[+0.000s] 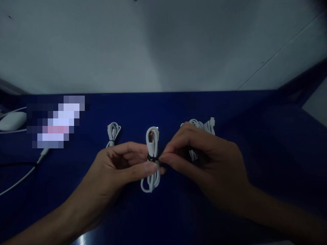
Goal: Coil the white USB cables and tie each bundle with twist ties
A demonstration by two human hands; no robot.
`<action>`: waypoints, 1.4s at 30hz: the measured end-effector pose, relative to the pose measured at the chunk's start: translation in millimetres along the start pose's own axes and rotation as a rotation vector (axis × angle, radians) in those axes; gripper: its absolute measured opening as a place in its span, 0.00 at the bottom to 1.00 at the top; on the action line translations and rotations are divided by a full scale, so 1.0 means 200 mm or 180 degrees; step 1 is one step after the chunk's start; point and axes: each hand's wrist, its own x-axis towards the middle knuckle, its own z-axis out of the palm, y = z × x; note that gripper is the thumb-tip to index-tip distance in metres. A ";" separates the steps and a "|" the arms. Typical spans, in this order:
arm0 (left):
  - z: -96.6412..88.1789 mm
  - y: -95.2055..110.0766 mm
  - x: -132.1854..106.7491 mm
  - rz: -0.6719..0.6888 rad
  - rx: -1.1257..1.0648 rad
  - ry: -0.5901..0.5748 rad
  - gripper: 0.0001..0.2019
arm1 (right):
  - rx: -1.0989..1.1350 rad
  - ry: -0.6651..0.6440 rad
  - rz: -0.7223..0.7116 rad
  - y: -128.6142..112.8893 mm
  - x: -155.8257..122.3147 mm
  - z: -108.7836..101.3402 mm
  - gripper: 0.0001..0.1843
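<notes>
A coiled white USB cable [152, 143] with a black tie around its middle is held upright above the blue table [230, 109]. My left hand [114, 170] pinches the coil at the tie between thumb and fingers. My right hand [204, 163] pinches the black tie from the right side with its fingertips. A smaller tied white cable bundle [113, 133] lies on the table behind my left hand. Another loose white cable bundle [203, 126] lies behind my right hand, partly hidden by it.
A white rounded object [11, 120] sits at the far left edge with a white cord [22, 177] trailing toward the front. A blurred patch covers something beside it. A pale wall rises behind the table.
</notes>
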 end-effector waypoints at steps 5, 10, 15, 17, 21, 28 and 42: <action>0.00 0.00 -0.01 0.0061 0.0008 0.0026 0.08 | 0.0050 0.0029 0.0173 -0.01 -0.01 -0.01 0.10; 0.03 0.03 -0.01 0.0084 -0.0077 0.0087 0.07 | 0.0322 -0.0045 0.0522 -0.01 0.00 -0.02 0.06; 0.05 0.04 -0.01 -0.0010 -0.0041 -0.0026 0.05 | 0.0596 -0.0044 0.0748 0.00 0.00 -0.01 0.05; 0.05 0.04 -0.01 -0.0019 -0.0055 -0.0103 0.05 | 0.0721 -0.0081 0.0787 0.00 0.00 -0.01 0.05; 0.03 0.03 -0.01 0.0023 -0.0058 -0.0229 0.04 | 0.1017 -0.0112 0.0916 0.00 0.02 -0.01 0.06; 0.02 0.02 -0.02 -0.0011 -0.0028 -0.0406 0.06 | 0.1501 -0.0100 0.1261 0.00 0.04 0.00 0.16; 0.06 0.05 -0.02 -0.0319 -0.0169 -0.0850 0.16 | 0.1747 -0.0623 0.1000 0.01 0.02 -0.01 0.05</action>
